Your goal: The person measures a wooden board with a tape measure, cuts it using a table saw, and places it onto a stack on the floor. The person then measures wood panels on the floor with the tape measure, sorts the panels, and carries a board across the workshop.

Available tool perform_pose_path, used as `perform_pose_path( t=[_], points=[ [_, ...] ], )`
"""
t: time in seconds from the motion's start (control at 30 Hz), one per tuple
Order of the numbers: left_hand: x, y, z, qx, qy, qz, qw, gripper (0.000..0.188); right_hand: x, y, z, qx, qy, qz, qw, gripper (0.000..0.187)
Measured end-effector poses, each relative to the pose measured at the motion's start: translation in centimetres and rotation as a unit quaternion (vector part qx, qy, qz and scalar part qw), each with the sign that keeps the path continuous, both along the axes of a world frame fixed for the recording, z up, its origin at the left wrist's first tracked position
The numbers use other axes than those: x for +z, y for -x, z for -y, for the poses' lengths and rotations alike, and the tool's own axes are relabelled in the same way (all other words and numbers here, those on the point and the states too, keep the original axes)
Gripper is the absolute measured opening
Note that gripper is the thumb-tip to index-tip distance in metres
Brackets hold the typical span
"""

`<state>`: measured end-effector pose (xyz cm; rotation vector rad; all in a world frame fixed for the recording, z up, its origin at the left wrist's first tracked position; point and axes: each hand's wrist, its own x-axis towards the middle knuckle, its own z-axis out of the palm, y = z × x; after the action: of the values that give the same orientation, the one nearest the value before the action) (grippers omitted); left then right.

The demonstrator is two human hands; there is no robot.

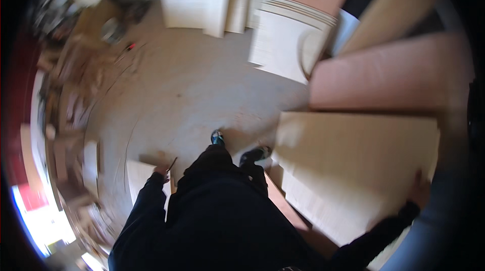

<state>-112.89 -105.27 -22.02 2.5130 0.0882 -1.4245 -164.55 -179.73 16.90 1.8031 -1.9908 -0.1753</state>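
Note:
My left hand (162, 171) hangs low beside my left leg, closed round a thin dark stick (173, 163) whose tip points up and away. Just under that hand, a pale board (139, 176) shows near the floor. My right hand (419, 190) reaches out to the right and lies at the right edge of a large pale plywood sheet (353, 160). Motion blur hides its fingers, so whether it grips the edge does not show.
Pale panels (184, 1) stand at the far side, with a stack of thin sheets (288, 43) beside them. A reddish board (384, 79) lies beyond the plywood. Wood scraps (70, 104) litter the left, and a thin cable (124, 76) runs over the concrete floor (177, 79).

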Motion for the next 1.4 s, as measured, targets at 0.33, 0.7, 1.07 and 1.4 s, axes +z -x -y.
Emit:
perform_pose_path(
  t=[0.33,0.7,1.07,1.4],
  points=[
    [-4.2,5.7,-5.0,0.336,0.037,0.028,0.941,0.045,1.9,-21.3,-8.2,0.169,0.112,0.054,0.978,0.068],
    [-7.5,-2.6,-17.0,0.588,0.231,-0.154,0.759,0.025,8.6,-48.3,-31.3,0.407,0.105,0.078,0.904,0.061],
    [-1.5,-27.9,-11.8,-0.032,0.591,0.238,0.770,0.032,15.1,-78.8,-58.6,0.834,-0.014,0.101,0.542,0.040],
    [6.4,-45.5,-22.2,0.458,0.736,-0.239,0.437,0.069,16.1,-105.2,-78.7,0.958,0.003,0.211,0.195,0.058]
  ],
)
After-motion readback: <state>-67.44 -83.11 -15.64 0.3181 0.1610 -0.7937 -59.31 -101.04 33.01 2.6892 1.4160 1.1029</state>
